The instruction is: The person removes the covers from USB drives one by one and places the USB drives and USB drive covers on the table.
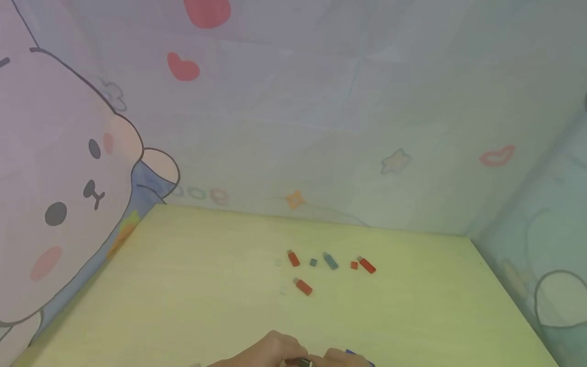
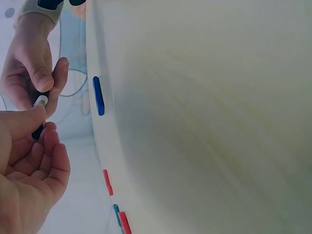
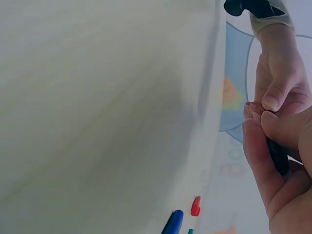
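At the bottom edge of the head view, my left hand (image 1: 270,350) and my right hand (image 1: 341,359) meet over a small black stick with a white collar (image 2: 43,100). Thumb and fingers of my left hand (image 2: 29,165) pinch one end. The other end is held by my right hand (image 2: 31,63), whose fingers curl round a dark body (image 3: 278,158) in the right wrist view. The fingers hide much of it, so its exact kind is unclear. Beside my right hand on the table lies a long blue rounded thing (image 2: 98,96), mostly covered by that hand in the head view.
Red USB sticks (image 1: 293,258) (image 1: 303,286) (image 1: 367,265) and a teal USB stick (image 1: 330,261) lie uncapped farther back on the yellow table (image 1: 206,285). Near them are a teal cap (image 1: 313,262), a red cap (image 1: 354,265) and faint clear pieces (image 1: 283,290). A printed curtain (image 1: 298,127) hangs behind.
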A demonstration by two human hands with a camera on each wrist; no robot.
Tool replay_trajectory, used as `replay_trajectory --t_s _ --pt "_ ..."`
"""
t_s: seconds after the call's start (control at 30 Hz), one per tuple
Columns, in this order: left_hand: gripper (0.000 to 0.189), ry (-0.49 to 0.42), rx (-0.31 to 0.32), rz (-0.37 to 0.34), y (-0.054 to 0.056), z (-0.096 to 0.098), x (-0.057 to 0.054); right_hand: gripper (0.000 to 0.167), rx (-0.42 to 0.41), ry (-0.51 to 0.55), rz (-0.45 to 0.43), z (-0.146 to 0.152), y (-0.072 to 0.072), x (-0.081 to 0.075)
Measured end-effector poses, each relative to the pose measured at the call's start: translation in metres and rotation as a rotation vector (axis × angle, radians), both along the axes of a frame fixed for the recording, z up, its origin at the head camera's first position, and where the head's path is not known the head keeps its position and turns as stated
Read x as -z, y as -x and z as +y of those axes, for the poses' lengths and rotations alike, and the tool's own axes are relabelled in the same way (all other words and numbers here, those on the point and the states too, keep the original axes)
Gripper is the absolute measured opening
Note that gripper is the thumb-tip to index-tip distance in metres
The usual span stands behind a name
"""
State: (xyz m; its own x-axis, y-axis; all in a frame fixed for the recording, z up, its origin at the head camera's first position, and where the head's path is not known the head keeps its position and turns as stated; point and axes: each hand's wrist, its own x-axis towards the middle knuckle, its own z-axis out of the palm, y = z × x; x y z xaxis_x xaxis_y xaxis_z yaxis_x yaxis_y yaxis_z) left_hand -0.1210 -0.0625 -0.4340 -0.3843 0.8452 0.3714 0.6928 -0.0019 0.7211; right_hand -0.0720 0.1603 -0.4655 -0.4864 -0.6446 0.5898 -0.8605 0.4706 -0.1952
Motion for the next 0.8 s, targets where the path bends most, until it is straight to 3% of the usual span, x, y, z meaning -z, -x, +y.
replay_trajectory --t_s 0.1,0.17,0.23,0.3,0.43,0.57,0.8 --pt "0.016 -0.002 0.015 0.023 0.007 0.0 -0.001 0.033 -0.039 0.034 -0.24 0.004 0.005 -0.011" --pt "0.013 0.001 0.012 0.046 0.01 0.001 -0.002 0.039 -0.025 0.079 -0.453 0.006 0.006 -0.019" --pt "0.013 0.005 0.003 0.073 0.014 0.002 -0.004 0.039 -0.004 0.066 -0.574 0.008 0.008 -0.027" --pt "0.013 0.013 -0.01 0.071 0.016 0.003 -0.006 0.038 0.018 0.042 -0.631 0.01 0.011 -0.035" --pt "0.012 0.037 -0.044 0.096 0.022 0.007 -0.011 0.038 0.059 -0.012 -0.641 0.013 0.018 -0.046" --pt "0.008 0.067 -0.089 0.153 0.028 0.011 -0.019 0.039 0.092 -0.032 -0.587 0.018 0.027 -0.054" --pt "0.008 0.136 -0.144 0.127 0.042 0.019 -0.036 0.038 0.155 -0.016 -0.459 0.026 0.041 -0.06"
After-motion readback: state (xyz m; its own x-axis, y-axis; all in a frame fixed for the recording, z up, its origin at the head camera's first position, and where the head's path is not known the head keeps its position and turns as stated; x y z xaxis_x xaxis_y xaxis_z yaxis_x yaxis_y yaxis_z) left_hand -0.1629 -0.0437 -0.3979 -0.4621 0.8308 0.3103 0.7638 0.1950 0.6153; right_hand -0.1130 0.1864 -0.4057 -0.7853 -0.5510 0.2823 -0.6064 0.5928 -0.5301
